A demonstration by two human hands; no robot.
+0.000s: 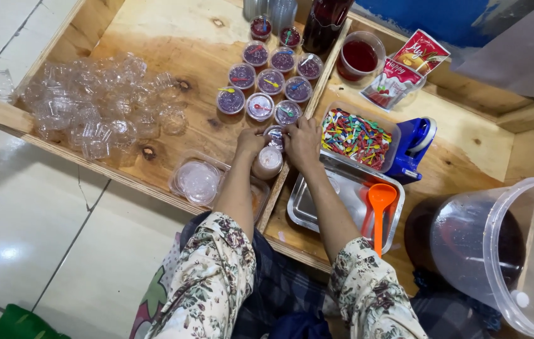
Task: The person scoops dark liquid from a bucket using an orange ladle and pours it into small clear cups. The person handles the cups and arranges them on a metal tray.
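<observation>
Both my hands meet on one small clear lidded cup [274, 134] of purple jelly on the wooden table. My left hand [249, 142] grips its left side and my right hand [301, 143] presses its lid from the right. Beyond it stand several sealed cups [271, 81] of purple jelly, each with a tiny coloured spoon on the lid. A taller cup with pale pink filling [267, 163] sits just below my hands.
A heap of empty clear cups [97, 107] lies left; a stack of lids [197, 181] in a container is near me. Right: a box of coloured spoons [356, 137], metal tray [308, 210] with orange scoop [379, 207], blue tape dispenser [413, 145], red-liquid jug [359, 58], big plastic bucket [499, 251].
</observation>
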